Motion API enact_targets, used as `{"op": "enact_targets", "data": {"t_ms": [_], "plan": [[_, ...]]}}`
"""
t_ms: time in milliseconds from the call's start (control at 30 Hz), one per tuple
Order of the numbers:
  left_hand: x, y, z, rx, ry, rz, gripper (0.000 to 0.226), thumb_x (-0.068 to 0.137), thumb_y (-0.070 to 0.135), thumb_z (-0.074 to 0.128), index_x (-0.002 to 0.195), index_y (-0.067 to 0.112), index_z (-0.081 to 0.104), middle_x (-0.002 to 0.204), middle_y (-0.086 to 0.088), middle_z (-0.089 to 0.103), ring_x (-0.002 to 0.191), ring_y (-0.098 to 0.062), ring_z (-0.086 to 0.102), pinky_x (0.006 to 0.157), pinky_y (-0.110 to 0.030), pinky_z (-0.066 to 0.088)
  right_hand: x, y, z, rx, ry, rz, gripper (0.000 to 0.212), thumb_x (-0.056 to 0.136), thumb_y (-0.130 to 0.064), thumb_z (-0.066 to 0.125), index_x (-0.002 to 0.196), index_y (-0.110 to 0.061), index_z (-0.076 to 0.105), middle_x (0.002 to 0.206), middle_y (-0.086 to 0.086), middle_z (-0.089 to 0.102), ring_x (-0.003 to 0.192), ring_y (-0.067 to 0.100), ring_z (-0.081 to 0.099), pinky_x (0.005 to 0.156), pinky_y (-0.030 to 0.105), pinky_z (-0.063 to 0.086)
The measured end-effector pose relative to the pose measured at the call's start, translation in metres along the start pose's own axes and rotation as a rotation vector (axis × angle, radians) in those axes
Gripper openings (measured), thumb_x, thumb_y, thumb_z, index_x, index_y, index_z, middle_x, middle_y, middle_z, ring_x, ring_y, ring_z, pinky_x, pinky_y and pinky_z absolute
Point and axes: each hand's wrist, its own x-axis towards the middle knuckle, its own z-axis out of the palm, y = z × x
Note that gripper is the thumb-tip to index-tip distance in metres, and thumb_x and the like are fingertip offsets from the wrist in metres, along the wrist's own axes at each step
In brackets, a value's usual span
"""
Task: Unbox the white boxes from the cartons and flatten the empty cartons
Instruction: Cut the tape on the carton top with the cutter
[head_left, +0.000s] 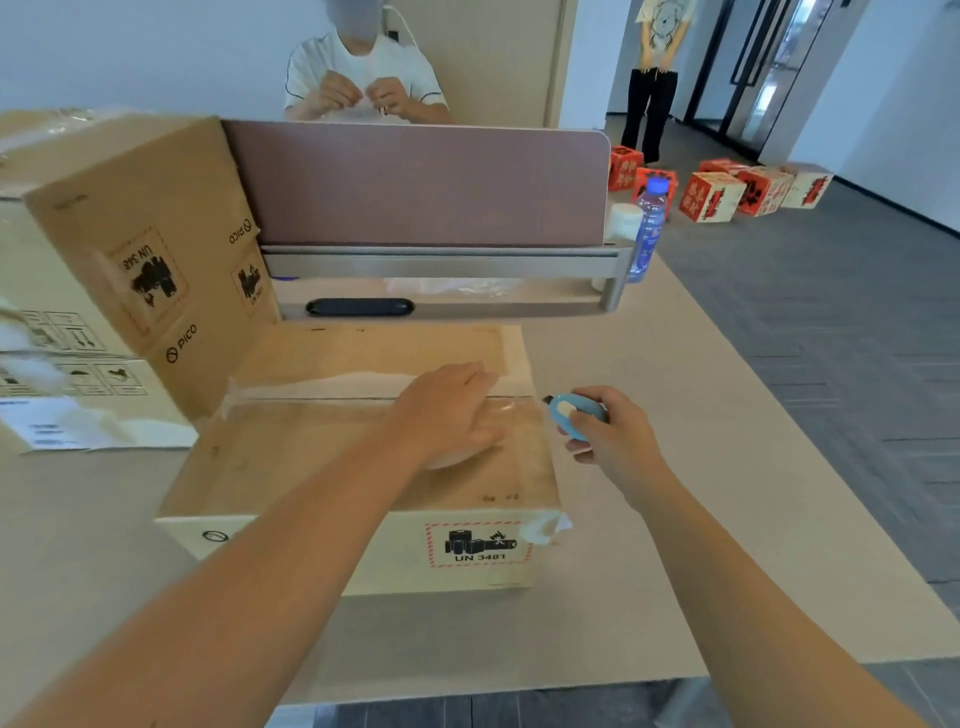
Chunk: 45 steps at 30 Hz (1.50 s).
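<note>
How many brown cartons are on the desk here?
3: the taped carton under the left hand, one tipped carton behind it at left, another at the left edge. More may be hidden.

matt cardboard carton (291, 457), glossy tape (363, 387)

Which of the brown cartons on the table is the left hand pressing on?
The low carton nearest the person, with the UN 3481 label facing the camera. The left hand lies flat on its taped top. The taller carton behind it at left is untouched.

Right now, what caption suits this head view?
Left hand steadies a taped carton; right hand holds a blue cutter at the seam.
</note>
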Motion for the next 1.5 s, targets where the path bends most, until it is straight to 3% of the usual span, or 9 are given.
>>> {"op": "enact_targets", "data": {"t_ms": [100,233,500,833,1000,1200,1300,1367,1500], "plan": [[0.018,-0.015,0.006,0.017,-0.026,0.048,0.077,0.089,0.058,0.043,0.149,0.018,0.015,0.157,-0.002,0.009,0.144,-0.018,0.009,0.116,-0.032,0.008,0.012,0.0,0.016,0.111,0.025,0.065,0.016,0.093,-0.005,0.047,0.103,-0.015,0.053,0.098,0.009,0.058,0.061,0.019,0.059,0.06,0.029,0.054],[0.037,-0.025,0.011,0.026,-0.062,0.056,0.084,0.084,0.067,0.039,0.149,0.023,0.01,0.158,-0.002,0.004,0.145,-0.023,0.004,0.118,-0.038,0.004,0.026,0.0,0.025,0.229,0.114,0.133,0.007,0.094,-0.009,0.05,0.101,-0.011,0.05,0.09,0.004,0.056,0.059,0.017,0.06,0.049,0.021,0.054],[0.047,-0.026,0.024,0.028,-0.052,0.01,0.082,0.082,0.071,0.034,0.149,0.031,0.006,0.158,0.001,-0.001,0.145,-0.025,-0.001,0.116,-0.04,0.0,0.038,0.003,0.029,0.186,0.068,0.112,0.019,0.094,-0.005,0.043,0.097,-0.02,0.054,0.087,-0.002,0.051,0.054,0.015,0.046,0.052,0.025,0.049],[0.05,-0.017,0.029,0.012,-0.03,-0.052,0.081,0.081,0.072,0.034,0.148,0.038,0.005,0.157,-0.001,0.003,0.144,-0.026,0.0,0.116,-0.042,0.001,0.05,0.005,0.028,0.161,0.155,0.099,0.007,0.091,-0.011,0.054,0.096,-0.014,0.057,0.079,-0.003,0.05,0.049,0.013,0.041,0.044,0.02,0.04],[0.048,-0.018,0.03,0.002,0.015,-0.042,0.079,0.08,0.071,0.035,0.148,0.037,0.011,0.156,0.0,0.011,0.144,-0.024,0.005,0.117,-0.039,0.003,0.051,0.006,0.026,0.165,0.068,0.069,0.007,0.09,-0.008,0.054,0.093,-0.013,0.058,0.077,-0.003,0.05,0.048,0.013,0.038,0.038,0.015,0.035],[0.048,-0.018,0.032,-0.016,0.038,-0.047,0.079,0.08,0.07,0.038,0.147,0.037,0.015,0.155,0.001,0.013,0.143,-0.023,0.006,0.117,-0.038,0.002,0.054,0.003,0.018,0.067,-0.008,0.018,0.009,0.09,-0.006,0.053,0.092,-0.013,0.059,0.074,-0.006,0.05,0.056,0.008,0.04,0.041,0.013,0.034],[0.049,-0.019,0.033,-0.019,0.046,-0.045,0.078,0.08,0.071,0.038,0.147,0.038,0.016,0.154,0.001,0.015,0.143,-0.022,0.007,0.116,-0.038,0.002,0.056,-0.002,0.01,0.012,-0.099,0.014,0.011,0.091,-0.004,0.052,0.093,-0.011,0.059,0.071,-0.005,0.047,0.049,0.007,0.039,0.038,0.012,0.031],[0.049,-0.019,0.034,-0.02,0.048,-0.053,0.084,0.076,0.08,0.034,0.146,0.039,0.016,0.154,0.001,0.015,0.143,-0.022,0.008,0.116,-0.038,0.003,0.057,-0.005,0.006,-0.026,-0.144,-0.008,0.011,0.091,-0.002,0.051,0.093,-0.011,0.059,0.07,-0.004,0.046,0.041,0.003,0.038,0.036,0.011,0.029],[0.049,-0.021,0.036,-0.026,0.063,-0.055,0.095,0.06,0.082,0.018,0.146,0.04,0.017,0.154,0.002,0.017,0.142,-0.021,0.01,0.116,-0.037,0.005,0.058,-0.003,0.002,-0.057,-0.189,-0.02,0.011,0.092,-0.003,0.051,0.091,-0.011,0.059,0.07,-0.001,0.047,0.046,0.01,0.034,0.037,0.012,0.029]]}}
